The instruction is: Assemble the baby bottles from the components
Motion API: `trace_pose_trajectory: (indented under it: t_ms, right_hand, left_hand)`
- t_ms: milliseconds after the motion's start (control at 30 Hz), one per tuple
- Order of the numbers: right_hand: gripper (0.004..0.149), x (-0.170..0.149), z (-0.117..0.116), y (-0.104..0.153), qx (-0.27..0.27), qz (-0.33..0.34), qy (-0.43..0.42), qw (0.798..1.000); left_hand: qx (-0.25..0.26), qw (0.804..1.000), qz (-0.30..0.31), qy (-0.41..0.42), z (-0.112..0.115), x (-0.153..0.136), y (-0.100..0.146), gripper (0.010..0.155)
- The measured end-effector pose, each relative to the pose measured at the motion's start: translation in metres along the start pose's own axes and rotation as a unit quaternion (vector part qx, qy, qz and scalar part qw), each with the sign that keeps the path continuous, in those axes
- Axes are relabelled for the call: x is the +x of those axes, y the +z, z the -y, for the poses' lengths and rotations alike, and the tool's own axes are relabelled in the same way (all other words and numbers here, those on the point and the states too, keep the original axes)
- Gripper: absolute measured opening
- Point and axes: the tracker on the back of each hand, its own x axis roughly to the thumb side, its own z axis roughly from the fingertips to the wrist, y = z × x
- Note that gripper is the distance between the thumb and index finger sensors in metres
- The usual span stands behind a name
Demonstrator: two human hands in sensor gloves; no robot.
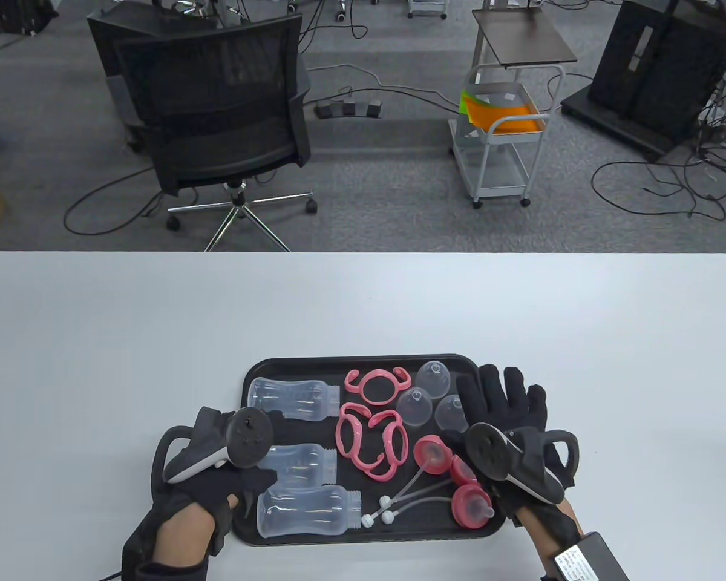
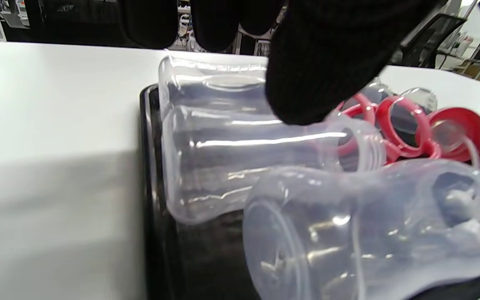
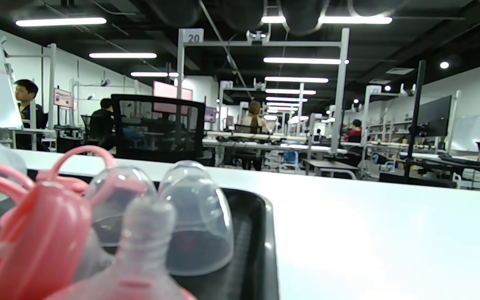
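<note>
I saw three clear bottles (image 1: 296, 399) lying along the black tray's (image 1: 363, 362) left side, pink handle rings (image 1: 372, 439) crowding the middle. My left hand (image 1: 218, 454) hovered over them, grip unclear; my right hand (image 1: 508, 417) lay spread flat beside the domed caps (image 1: 431, 376).

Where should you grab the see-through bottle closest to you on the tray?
Probably around the narrow waist of the nearest clear bottle, coming from above. It lies on its side on the black tray, open neck pointing right, and the left hand is beside its base.
</note>
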Motion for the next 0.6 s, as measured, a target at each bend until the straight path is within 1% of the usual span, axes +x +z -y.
trace_pose_trajectory:
  t_ms: [167,533,600]
  right_hand:
    - [0.085,-0.001,-0.001,0.0,0.005,0.0,-0.002,1.0]
    - [0.085,-0.001,-0.001,0.0,0.007,0.0,-0.002,1.0]
    - [0.085,-0.002,-0.001,0.0,0.008,-0.001,-0.004,1.0]
  left_hand:
    - [-0.019,1.0,-0.01,-0.01,0.005,0.0,-0.005,0.087]
    - [-0.064,0.998,-0.02,-0.014,0.023,0.0,-0.026,0.085]
    - [-0.065,0.998,-0.02,-0.009,0.025,0.0,-0.028,0.086]
